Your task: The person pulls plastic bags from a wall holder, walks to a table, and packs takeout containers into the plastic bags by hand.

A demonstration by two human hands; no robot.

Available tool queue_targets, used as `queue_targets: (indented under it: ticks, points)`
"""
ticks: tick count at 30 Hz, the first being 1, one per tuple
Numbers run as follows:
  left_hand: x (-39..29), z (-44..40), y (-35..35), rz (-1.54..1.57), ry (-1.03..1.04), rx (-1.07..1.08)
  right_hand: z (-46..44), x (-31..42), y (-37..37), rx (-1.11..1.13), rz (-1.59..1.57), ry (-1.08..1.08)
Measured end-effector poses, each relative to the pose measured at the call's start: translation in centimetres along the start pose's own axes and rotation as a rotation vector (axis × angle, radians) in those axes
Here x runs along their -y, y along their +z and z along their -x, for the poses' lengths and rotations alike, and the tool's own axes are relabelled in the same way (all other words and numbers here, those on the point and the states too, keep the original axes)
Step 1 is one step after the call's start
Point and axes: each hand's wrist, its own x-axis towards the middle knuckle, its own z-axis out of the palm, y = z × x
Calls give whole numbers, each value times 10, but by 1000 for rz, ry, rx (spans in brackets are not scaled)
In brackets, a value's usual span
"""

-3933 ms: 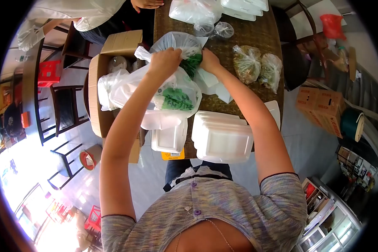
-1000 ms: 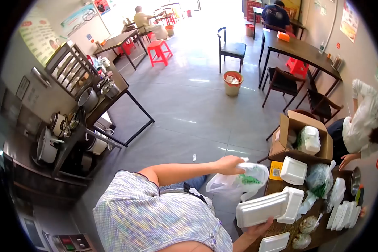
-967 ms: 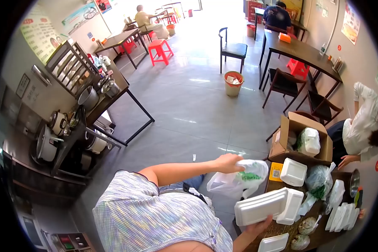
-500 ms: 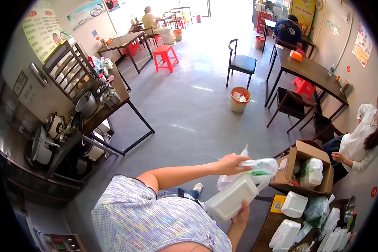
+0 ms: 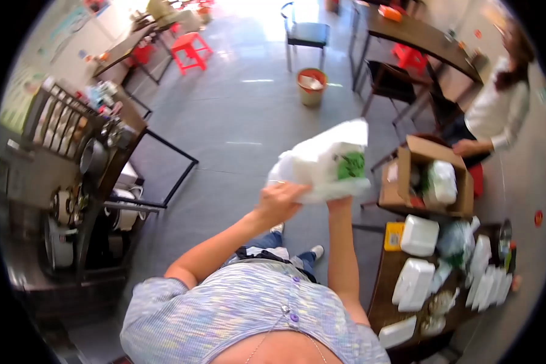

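A white plastic bag (image 5: 337, 151) with a green print is held up in front of me, over the floor. My left hand (image 5: 282, 200) is closed on the bag's near left edge. A pale, boxy shape shows blurrily through the plastic; its outline is not clear. At the bag's lower right side is my right hand (image 5: 340, 205), its fingers hidden by the plastic, so I cannot see their grip. To the right, an open cardboard box (image 5: 394, 191) contains a white bagged bundle (image 5: 441, 182).
On the table (image 5: 379, 297) at right lie several white foam boxes (image 5: 420, 235), a knotted clear bag (image 5: 458, 239) and a yellow card (image 5: 394, 236). A person in white (image 5: 497, 103) stands by the cardboard box. Chairs and a bin (image 5: 311, 94) are ahead; a cluttered counter (image 5: 127, 115) is at left.
The foam box seen in my right hand is now behind or inside the bag. Both hands have moved forward with the bag raised. My view has tilted down; the person at right has a hand at the cardboard box.
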Motion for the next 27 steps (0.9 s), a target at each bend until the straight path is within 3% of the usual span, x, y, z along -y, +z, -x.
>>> queue_targets:
  ticks: [4,7,9,11,13,15,16,20,27]
  points:
    - [-28,41,20,255,-444,286,-4,22,-1,-101,83,-42]
    - [-44,55,21,445,-125,389,5,35,-4,-164,133,-66]
    - [-9,65,22,511,-197,171,7,44,-5,-190,152,-84]
    - [28,55,26,691,-695,-308,10,49,-5,-207,174,-95]
    - [36,10,12,692,-952,-252,13,49,-5,-224,195,-97]
    - [61,7,48,903,-1030,45,15,44,-6,-246,209,-92]
    - [66,5,62,1001,-1054,200,17,41,-6,-258,217,-88]
    - [24,-7,79,1292,-651,583,25,29,-9,-297,250,-71]
    - [1,28,137,1688,-708,811,27,13,-15,-351,311,-62]
